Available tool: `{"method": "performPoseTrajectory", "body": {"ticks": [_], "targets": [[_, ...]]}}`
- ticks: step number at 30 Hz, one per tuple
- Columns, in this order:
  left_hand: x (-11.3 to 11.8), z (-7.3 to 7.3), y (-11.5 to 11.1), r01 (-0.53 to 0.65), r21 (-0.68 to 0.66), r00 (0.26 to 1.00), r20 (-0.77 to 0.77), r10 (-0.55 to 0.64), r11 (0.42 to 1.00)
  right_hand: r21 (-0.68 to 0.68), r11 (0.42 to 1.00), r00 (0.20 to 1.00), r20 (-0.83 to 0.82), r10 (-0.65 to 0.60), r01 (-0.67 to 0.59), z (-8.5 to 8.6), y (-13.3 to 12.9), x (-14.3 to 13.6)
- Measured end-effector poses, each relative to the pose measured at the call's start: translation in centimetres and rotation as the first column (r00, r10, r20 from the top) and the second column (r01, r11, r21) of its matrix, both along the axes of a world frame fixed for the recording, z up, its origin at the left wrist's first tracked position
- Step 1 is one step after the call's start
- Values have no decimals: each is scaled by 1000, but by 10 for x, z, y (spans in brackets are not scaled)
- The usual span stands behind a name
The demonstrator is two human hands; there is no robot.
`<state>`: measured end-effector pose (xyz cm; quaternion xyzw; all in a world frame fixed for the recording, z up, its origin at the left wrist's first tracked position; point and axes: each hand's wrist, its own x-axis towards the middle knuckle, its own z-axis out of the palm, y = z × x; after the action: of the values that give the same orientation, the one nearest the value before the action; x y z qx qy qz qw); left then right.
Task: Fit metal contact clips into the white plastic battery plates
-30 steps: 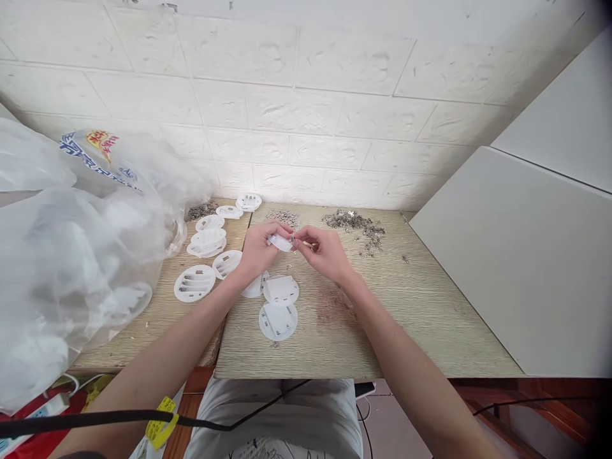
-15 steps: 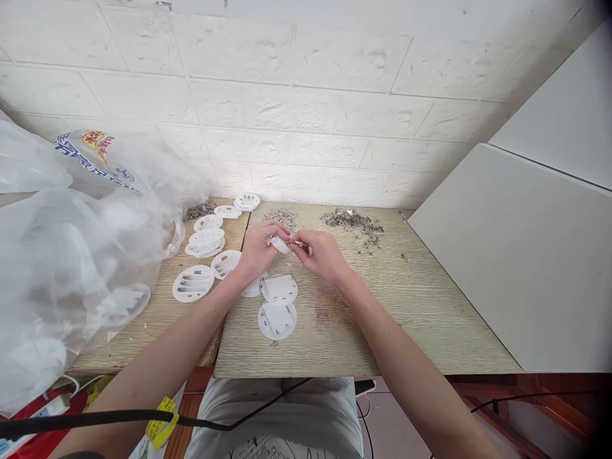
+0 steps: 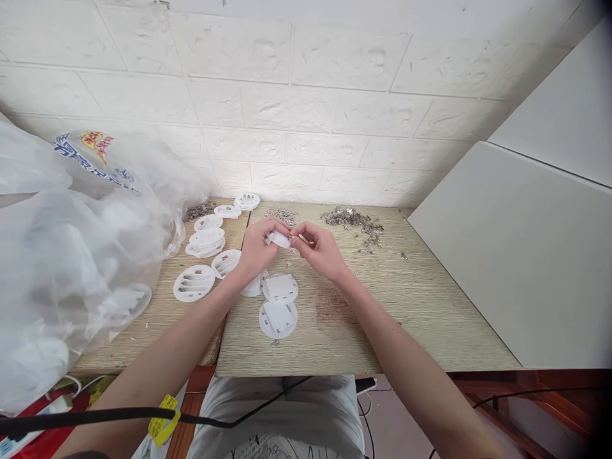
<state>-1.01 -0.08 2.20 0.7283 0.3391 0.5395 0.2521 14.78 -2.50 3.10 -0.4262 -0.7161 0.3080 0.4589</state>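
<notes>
A white round plastic battery holder (image 3: 279, 240) is gripped in my left hand (image 3: 259, 250), tilted above the table. My right hand (image 3: 318, 250) pinches at the holder's right edge, thumb and forefinger together. A tiny metallic glint shows at those fingertips, too small to make out. Below my hands, more battery holders (image 3: 278, 320) lie overlapping, flat side up, with small metal contacts in their slots. Left of my left hand lie several holders (image 3: 194, 284), some showing long battery slots. Beyond my hands are a heap of small metal contacts (image 3: 351, 218) and a pile of finer metal pieces (image 3: 282, 215).
Large clear plastic bags (image 3: 90, 255) holding white parts crowd the left side. A white panel (image 3: 507, 255) leans at the right, and a brick-pattern wall (image 3: 315, 108) closes the back. A black cable (image 3: 205, 422) with a yellow tag crosses in front of the table.
My right hand's fingers have shifted slightly, with the thumb now up against the holder's edge. The holder in my left hand has tipped a little flatter.
</notes>
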Motion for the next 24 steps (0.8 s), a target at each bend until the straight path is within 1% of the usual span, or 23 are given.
{"method": "performPoseTrajectory", "body": {"ticks": [4,6,8,10,13,17,19,22,24], "targets": [[1,2,-2,-2,-72,1000,-5,2,997,-87,996,995,-93,19,-27,0,-1,-2],[2,2,-4,5,-95,1000,-24,-8,995,-107,993,985,-171,24,-43,-1,0,-2],[3,1,-5,21,-130,999,-22,-24,991,-107,994,967,-256,1,-29,-2,2,-1],[4,0,-5,32,-198,999,-3,-33,980,-95,995,957,-286,-55,29,-2,4,1],[6,-1,-4,15,-324,1000,11,-11,946,-72,987,951,-267,-157,143,-3,8,4],[7,-1,-3,12,-437,999,53,13,899,-65,973,920,-317,-229,220,-1,10,8],[7,0,-4,15,-470,998,66,18,883,-20,967,926,-284,-247,252,0,9,8],[7,1,-3,24,-483,998,66,9,876,129,952,959,-106,-264,276,1,6,8],[7,0,-3,38,-473,997,72,-4,880,221,937,960,13,-279,269,0,5,7]]}}
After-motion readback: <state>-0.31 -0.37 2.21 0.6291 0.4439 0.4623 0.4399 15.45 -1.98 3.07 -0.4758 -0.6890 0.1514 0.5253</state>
